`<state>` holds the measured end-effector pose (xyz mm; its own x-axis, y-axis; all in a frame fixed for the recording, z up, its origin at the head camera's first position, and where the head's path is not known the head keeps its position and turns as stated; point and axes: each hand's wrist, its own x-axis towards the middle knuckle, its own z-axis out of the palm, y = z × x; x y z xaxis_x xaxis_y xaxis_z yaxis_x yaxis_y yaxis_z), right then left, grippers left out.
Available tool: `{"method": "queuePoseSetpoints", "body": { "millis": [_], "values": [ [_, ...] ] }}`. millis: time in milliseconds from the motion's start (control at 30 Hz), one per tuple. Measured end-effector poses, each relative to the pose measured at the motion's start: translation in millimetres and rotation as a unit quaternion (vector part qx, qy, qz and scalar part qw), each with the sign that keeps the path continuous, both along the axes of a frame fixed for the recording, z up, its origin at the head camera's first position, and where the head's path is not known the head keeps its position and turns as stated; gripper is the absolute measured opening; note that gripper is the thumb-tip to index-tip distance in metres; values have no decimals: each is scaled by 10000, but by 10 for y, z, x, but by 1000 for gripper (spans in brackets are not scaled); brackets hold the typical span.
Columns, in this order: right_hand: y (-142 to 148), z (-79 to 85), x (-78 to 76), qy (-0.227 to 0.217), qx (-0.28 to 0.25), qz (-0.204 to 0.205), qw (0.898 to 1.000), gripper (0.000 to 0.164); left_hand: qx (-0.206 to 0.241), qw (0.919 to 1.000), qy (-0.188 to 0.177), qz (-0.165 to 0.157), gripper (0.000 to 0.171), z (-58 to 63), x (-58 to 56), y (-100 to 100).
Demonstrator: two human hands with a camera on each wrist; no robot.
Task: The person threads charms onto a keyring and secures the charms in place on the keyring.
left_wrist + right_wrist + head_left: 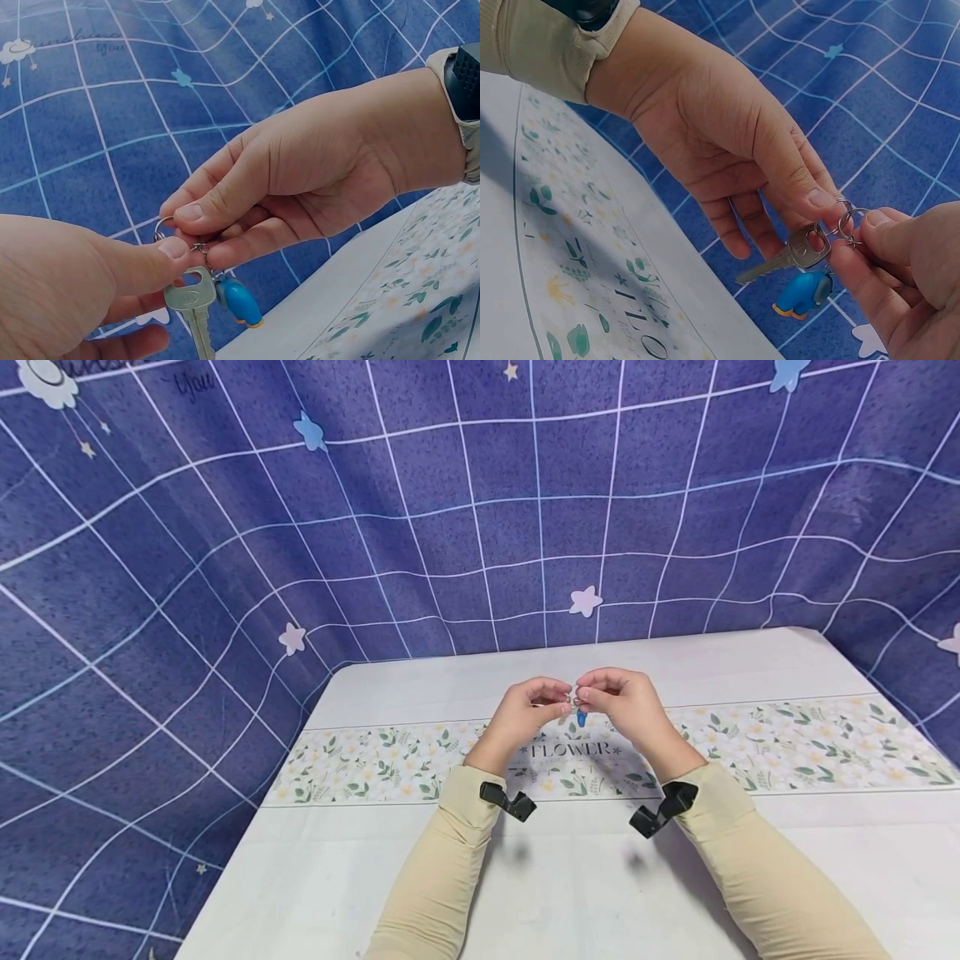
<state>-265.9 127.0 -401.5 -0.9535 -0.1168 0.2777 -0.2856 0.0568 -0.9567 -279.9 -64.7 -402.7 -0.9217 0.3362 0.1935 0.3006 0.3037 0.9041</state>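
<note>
Both hands meet in the air over the table [300, 877], about midway between its left and right edges and nearer the far edge than the near one, and between them hangs a small keychain [581, 718]. The left hand [525, 714] comes in with thumb and finger closed in a narrow pinch on the metal fittings, right beside the bow of a flat metal key [191, 300]. The right hand [628, 700] answers with its own pinch, thumb and finger on a thin round key ring [841, 223]. Down dangles a blue figurine charm [240, 301] with orange-yellow feet on a short metal chain [207, 259]; which animal, I can't tell.

Handling, then: this should be light, the key stiff and smooth enough to slip, the ring springy and hard on fingertips, the chain loose, the charm probably rubber or plastic. Best holds look to be the key's broad bow and the ring's outer rim; the chain is likely the delicate part.

Now the lettering! "FLOWER" in capitals, starred either side, on the table's floral band [750, 743]. Script on the blue curtain [465, 510] seems to read "Sunshine", with "You" nearby. No brand legible on the key.
</note>
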Motion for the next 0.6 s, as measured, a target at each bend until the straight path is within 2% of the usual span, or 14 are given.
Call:
{"method": "queuePoseSetpoints", "body": {
  "millis": [600],
  "values": [
    [16, -19, -5, 66, 182, 72, 9998, 19, -28, 9997, -190, 149, 23, -22, -13, 5]
  ]
}}
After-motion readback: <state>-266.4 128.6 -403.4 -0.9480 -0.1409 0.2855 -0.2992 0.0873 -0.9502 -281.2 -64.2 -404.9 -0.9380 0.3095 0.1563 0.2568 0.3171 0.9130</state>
